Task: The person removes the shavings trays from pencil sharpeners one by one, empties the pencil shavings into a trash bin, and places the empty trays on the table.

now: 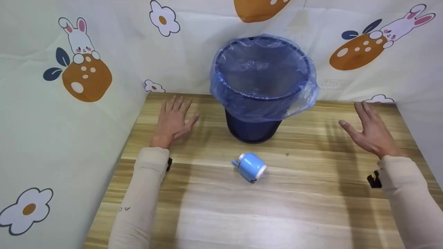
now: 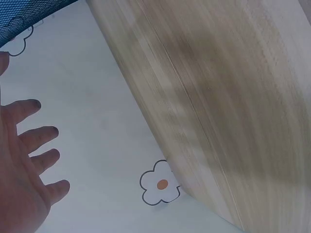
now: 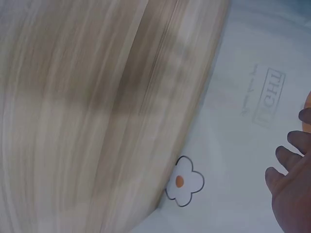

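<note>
My left hand hovers palm down over the table's left side, fingers spread and holding nothing. On the right side, my right hand is likewise spread, with nothing in its grasp. Between them at the back stands a dark blue trash bin, lined with a translucent blue plastic bag folded over its rim. In front of the bin a small light-blue cylindrical object with white ends lies on its side; its exact kind is unclear. Neither hand touches the bin or this object.
The wood-grain table meets a pale wall covering printed with flowers and rabbits at the back and both sides. The bin's mesh side shows at the top corner of the left wrist view.
</note>
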The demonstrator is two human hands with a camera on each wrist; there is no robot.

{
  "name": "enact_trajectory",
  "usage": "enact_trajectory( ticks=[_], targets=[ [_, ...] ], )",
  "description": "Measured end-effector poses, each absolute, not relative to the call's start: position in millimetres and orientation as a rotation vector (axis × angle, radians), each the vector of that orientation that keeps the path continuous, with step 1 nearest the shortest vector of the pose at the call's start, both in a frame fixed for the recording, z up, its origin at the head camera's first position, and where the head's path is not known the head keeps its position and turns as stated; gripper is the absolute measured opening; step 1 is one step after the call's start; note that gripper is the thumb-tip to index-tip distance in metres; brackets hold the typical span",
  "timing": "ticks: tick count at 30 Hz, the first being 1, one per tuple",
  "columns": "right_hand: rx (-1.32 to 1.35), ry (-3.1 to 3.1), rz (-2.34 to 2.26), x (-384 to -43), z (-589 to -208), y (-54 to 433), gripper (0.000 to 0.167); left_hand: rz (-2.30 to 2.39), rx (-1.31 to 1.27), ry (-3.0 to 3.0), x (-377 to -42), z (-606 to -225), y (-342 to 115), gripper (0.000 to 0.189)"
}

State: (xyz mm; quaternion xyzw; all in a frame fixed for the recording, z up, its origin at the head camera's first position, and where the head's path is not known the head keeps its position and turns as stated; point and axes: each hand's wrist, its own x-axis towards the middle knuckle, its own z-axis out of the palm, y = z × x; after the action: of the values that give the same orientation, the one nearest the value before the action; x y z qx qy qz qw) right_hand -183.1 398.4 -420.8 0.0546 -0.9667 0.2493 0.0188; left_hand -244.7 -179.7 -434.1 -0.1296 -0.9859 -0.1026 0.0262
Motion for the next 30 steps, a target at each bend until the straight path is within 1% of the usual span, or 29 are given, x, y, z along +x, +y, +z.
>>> enact_trajectory(
  ticks=[5,13,23,30],
  targets=[
    [0.191,-3.004,0.784,-181.5,-420.4,386.8,0.088,-0.345,-0.43,-3.031,-241.1,-435.5,-177.3,0.071],
    [0.194,-3.016,0.82,-177.6,-417.9,374.8,0.091,-0.349,-0.475,-3.032,-235.7,-433.2,-170.8,0.07],
    [0.249,-2.988,0.855,-170.9,-419.8,358.1,0.091,-0.432,-0.551,-3.037,-228.0,-431.1,-162.3,0.067],
    [0.308,-2.975,0.855,-166.2,-425.6,347.9,0.087,-0.399,-0.588,-3.032,-223.9,-434.4,-161.4,0.067]
  ],
)
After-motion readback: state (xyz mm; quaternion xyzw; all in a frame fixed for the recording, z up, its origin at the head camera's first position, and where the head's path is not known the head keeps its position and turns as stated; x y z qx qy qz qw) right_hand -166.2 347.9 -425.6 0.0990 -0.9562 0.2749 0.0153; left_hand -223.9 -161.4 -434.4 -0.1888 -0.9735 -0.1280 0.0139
